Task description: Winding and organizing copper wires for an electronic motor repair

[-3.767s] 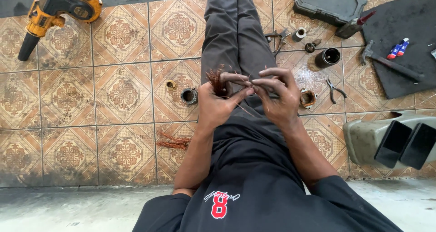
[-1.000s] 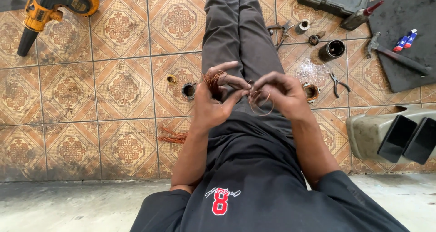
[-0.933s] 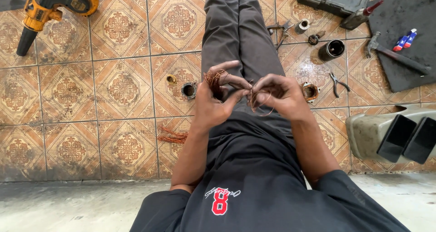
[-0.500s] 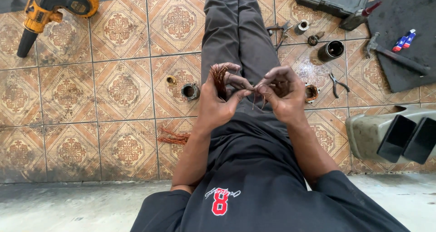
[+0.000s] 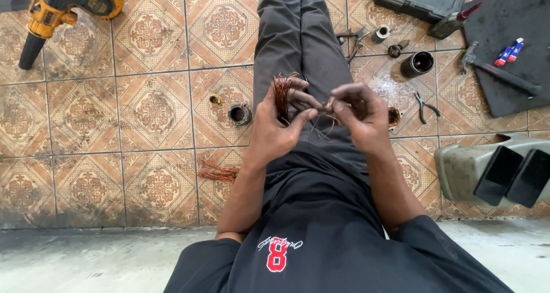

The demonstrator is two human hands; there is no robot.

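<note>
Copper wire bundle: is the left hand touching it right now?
Touching. The head view shows the left hand with fingers wrapped around the copper wire bundle, which stands up out of the grip; no gap shows.

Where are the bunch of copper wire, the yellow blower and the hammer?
bunch of copper wire (image 5: 282,92), head view, upper strands in left hand
yellow blower (image 5: 57,6), head view, yellow body
hammer (image 5: 504,78), head view, dark handle

- I see a patterned tile floor (image 5: 143,109) carrying everything.
- Far left — a yellow power tool (image 5: 63,6).
- Near my left arm — loose copper wire (image 5: 219,171).
- Right — pliers (image 5: 425,105), a hammer (image 5: 498,75) on a dark mat (image 5: 515,23), a black cylinder (image 5: 417,63).
</note>
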